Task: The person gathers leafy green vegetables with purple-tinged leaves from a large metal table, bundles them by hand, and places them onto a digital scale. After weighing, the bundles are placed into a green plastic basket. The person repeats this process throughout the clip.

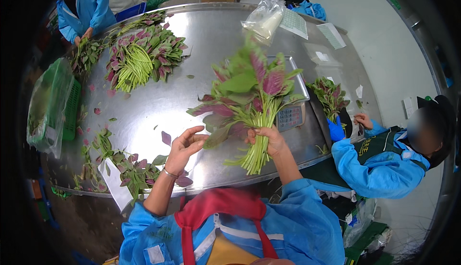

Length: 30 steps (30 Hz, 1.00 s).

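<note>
My right hand (269, 139) grips a bunch of red-and-green amaranth (264, 115) around its pale green stems. The leaves fan out up and to the left, and the upper ones are blurred. My left hand (184, 150) is just left of the bunch, fingers apart and holding nothing. Its fingertips come close to a lower leaf; whether they touch I cannot tell. Partly hidden behind the bunch is a weighing scale with a metal pan and a keypad (291, 116). Loose amaranth sprigs (138, 173) lie by my left forearm, beside a white sheet (116, 185).
A large amaranth pile (144, 57) lies on the steel table (212, 23). At left stands a green plastic crate (72, 110) with clear film. A co-worker (378, 164) at right holds another bunch (329, 97); another person (88, 5) handles greens at upper left. Plastic bags (264, 20) lie at the back.
</note>
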Each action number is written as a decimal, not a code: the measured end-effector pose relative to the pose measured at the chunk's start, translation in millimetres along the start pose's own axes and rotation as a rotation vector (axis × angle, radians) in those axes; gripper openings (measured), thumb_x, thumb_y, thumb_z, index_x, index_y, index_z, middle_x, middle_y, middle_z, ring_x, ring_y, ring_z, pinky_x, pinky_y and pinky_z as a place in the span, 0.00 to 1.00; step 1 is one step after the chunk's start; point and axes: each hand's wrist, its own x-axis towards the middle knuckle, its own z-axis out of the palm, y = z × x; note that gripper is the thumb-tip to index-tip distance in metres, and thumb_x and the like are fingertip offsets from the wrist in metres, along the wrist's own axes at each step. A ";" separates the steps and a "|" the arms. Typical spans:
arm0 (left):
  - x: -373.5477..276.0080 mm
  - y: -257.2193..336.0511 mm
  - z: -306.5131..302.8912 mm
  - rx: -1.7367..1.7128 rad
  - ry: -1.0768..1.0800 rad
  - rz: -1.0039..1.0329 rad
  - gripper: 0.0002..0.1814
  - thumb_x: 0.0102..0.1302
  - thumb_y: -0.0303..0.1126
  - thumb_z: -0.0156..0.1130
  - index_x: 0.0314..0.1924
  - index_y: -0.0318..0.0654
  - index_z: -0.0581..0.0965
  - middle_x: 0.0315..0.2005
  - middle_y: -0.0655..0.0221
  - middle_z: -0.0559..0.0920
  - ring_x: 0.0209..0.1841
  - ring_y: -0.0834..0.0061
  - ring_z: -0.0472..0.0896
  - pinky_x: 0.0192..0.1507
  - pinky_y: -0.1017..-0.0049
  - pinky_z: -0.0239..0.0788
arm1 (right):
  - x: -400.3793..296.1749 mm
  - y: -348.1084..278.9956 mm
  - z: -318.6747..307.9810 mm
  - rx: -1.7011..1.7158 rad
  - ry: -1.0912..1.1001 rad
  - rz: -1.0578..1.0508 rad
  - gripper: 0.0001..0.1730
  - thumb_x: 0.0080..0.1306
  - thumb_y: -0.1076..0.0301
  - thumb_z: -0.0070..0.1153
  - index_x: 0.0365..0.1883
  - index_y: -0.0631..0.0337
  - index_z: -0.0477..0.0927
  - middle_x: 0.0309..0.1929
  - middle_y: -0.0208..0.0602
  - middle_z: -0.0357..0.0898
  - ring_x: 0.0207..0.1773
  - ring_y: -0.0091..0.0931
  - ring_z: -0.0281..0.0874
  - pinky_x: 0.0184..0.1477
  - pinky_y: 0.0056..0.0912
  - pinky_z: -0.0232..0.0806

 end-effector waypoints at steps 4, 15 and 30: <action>15.2 5.6 8.6 -0.017 0.018 0.020 0.21 0.56 0.28 0.60 0.51 0.35 0.70 0.39 0.67 0.78 0.41 0.82 0.74 0.45 0.82 0.64 | -5.2 8.5 -1.6 -0.046 0.066 0.016 0.12 0.51 0.74 0.52 0.34 0.68 0.71 0.26 0.40 0.73 0.24 0.27 0.72 0.38 0.39 0.70; 54.5 24.5 1.2 -0.042 0.107 0.173 0.19 0.57 0.25 0.59 0.49 0.34 0.70 0.42 0.64 0.78 0.43 0.77 0.75 0.47 0.78 0.66 | -21.3 15.6 17.5 -0.117 0.110 0.051 0.14 0.49 0.76 0.52 0.35 0.69 0.69 0.25 0.41 0.71 0.24 0.30 0.72 0.37 0.39 0.70; 69.9 10.2 -36.5 -0.753 -0.049 -0.148 0.32 0.63 0.54 0.46 0.57 0.37 0.61 0.48 0.61 0.73 0.48 0.66 0.74 0.46 0.68 0.70 | -23.3 -2.3 40.5 -1.249 0.175 -0.115 0.26 0.46 0.71 0.55 0.46 0.66 0.69 0.37 0.45 0.77 0.41 0.34 0.75 0.46 0.31 0.64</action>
